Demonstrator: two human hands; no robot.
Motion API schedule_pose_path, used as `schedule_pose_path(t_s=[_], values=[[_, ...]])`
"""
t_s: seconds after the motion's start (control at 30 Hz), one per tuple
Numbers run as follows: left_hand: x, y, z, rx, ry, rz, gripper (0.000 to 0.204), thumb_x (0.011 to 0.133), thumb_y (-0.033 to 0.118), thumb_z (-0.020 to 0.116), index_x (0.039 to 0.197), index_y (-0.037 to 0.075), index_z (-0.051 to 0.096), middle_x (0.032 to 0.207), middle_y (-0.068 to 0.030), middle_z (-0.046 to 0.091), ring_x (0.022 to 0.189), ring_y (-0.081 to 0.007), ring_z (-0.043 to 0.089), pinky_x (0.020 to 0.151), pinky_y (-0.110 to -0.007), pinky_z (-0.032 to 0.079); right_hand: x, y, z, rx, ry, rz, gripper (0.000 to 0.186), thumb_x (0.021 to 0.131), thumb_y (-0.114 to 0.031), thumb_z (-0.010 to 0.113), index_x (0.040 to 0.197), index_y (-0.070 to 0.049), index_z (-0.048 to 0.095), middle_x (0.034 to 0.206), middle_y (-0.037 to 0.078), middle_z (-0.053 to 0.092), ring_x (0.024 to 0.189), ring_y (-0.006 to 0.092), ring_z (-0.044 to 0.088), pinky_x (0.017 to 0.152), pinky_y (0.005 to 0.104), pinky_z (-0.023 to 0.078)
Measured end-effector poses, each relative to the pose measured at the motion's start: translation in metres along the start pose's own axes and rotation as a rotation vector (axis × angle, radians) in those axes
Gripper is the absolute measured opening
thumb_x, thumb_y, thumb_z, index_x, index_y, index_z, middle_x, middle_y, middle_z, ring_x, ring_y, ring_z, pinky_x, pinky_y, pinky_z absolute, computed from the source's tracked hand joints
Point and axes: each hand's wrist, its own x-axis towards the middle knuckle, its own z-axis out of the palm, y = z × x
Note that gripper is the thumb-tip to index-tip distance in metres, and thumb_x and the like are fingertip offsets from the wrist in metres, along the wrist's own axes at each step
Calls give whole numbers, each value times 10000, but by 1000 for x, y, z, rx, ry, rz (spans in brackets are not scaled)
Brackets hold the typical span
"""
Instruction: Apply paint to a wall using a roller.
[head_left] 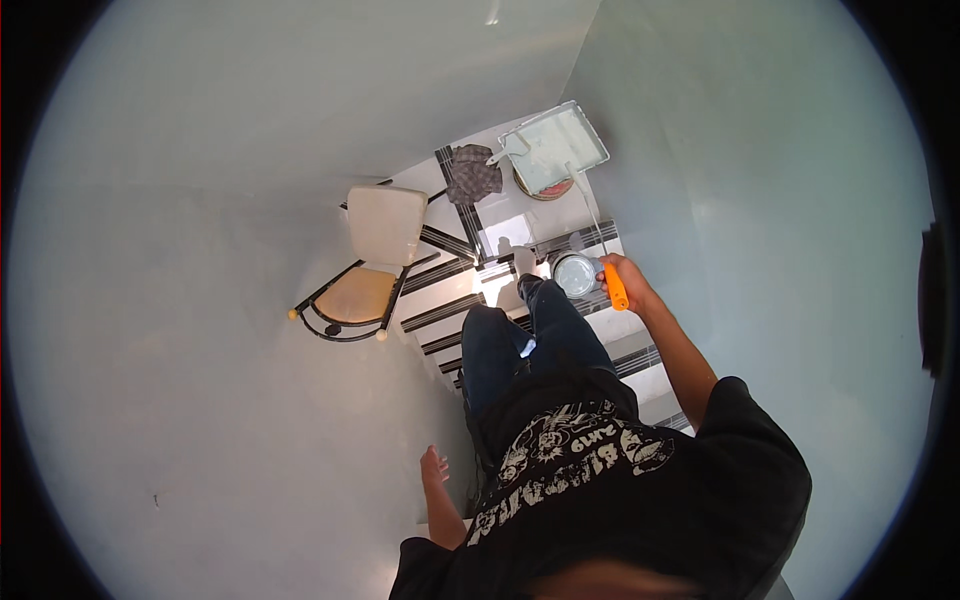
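My right hand is shut on the orange handle of a paint roller, held out over the striped floor. A thin metal rod runs up from the handle toward a pale paint tray that rests on a bucket. A round tin of greyish paint shows just left of this hand. My left hand is low, fingers spread, at the white wall on my left, and holds nothing. My legs in dark jeans stretch out below me.
A cream-seated chair with a black frame stands at the left of the narrow floor. A dark checked cloth lies near the tray. White walls close in on both sides.
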Motion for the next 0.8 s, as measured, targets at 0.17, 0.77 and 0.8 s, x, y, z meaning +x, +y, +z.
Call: schedule_pose_path(t_s=[0.17,0.77,0.8], values=[[4,35,31,34,70,-12,636,888,533,473,1354,106,401,1275,-159,535,1133,-344,526,942,-634,351,124,-32,50,96,-7,-222,214,873,-245,527,975,-70,459,677,79,535,519,170,526,449,318,474],[-85,85,43,514,1,-16,612,858,546,525,1264,92,464,1153,-170,602,1015,-335,582,861,-600,399,395,-124,192,57,665,-254,456,841,-276,560,1077,77,394,979,302,605,864,409,651,741,444,562],[-83,89,37,558,-18,18,612,858,546,525,1264,91,464,1149,-169,603,1012,-335,584,859,-600,400,389,-125,197,94,630,-239,457,843,-283,553,1076,80,402,995,303,603,865,415,650,731,440,570]])
